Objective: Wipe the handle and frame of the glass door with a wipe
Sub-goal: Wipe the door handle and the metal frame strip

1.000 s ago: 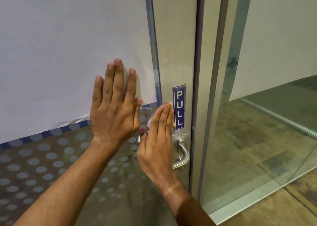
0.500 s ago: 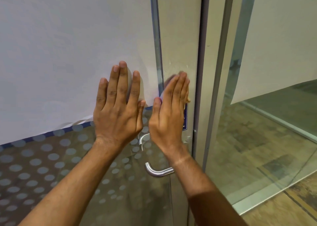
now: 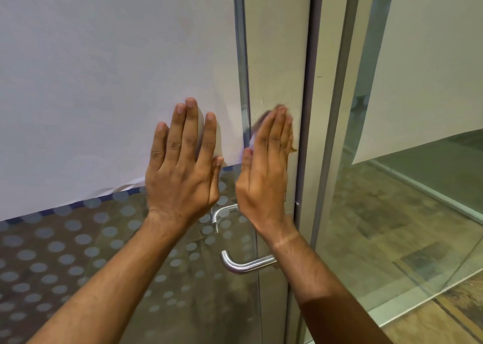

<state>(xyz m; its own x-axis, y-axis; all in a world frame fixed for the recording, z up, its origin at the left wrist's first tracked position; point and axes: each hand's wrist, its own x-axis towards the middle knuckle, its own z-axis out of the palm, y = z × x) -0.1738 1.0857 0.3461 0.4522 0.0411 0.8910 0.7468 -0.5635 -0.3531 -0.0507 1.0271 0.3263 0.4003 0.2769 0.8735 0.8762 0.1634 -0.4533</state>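
Observation:
My left hand [image 3: 183,166] lies flat on the glass door [image 3: 104,82], fingers spread and pointing up, holding nothing. My right hand [image 3: 266,171] presses flat against the door's metal frame [image 3: 277,43], above the handle. A wipe [image 3: 292,147] is trapped under its palm; only a thin brownish edge shows by the fingers. The steel lever handle [image 3: 245,264] juts out to the left below my right wrist. The PULL sign is hidden behind my right hand.
White paper [image 3: 91,56] covers the upper glass, with a frosted dot pattern [image 3: 65,252] below it. A fixed glass panel [image 3: 392,213] stands to the right of the door jamb [image 3: 332,82]. Wooden floor [image 3: 431,322] shows at the bottom right.
My right hand has slid up the frame from the handle, past the PULL sign, with the wipe under it. My left hand has stayed flat on the glass.

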